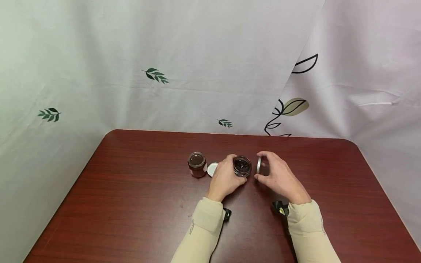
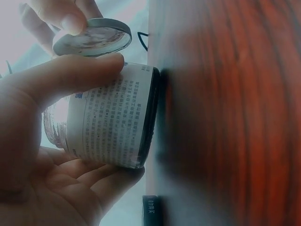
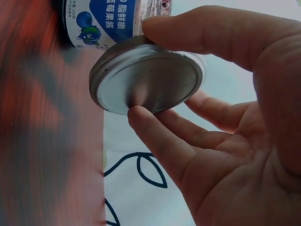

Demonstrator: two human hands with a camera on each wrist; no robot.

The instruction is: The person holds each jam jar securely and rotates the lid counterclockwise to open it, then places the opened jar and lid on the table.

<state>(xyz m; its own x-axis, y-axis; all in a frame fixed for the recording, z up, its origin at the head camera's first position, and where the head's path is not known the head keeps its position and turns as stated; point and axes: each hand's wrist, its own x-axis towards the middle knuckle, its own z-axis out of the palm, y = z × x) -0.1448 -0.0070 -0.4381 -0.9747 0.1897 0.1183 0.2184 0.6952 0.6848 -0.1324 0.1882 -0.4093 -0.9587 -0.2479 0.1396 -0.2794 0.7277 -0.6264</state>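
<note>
An uncapped glass jar of dark jam point(image 1: 242, 166) is gripped by my left hand point(image 1: 225, 178), thumb and fingers on opposite sides. In the left wrist view the jar's printed white label point(image 2: 113, 117) faces the camera; the right wrist view shows its blue label point(image 3: 106, 21) with blueberries. Just right of the jar, my right hand point(image 1: 279, 177) pinches a silver metal lid point(image 1: 258, 166) by its rim, tilted on edge. In the right wrist view the lid's plain outer face point(image 3: 148, 82) shows. The left wrist view shows smears on its inner side.
A second open jar point(image 1: 197, 165) with reddish-brown contents stands at the left on the brown wooden table point(image 1: 131, 204). Next to it lies another lid point(image 1: 212, 169), white side up, partly hidden by my left hand. A pale leaf-print cloth point(image 1: 204, 91) hangs behind the table.
</note>
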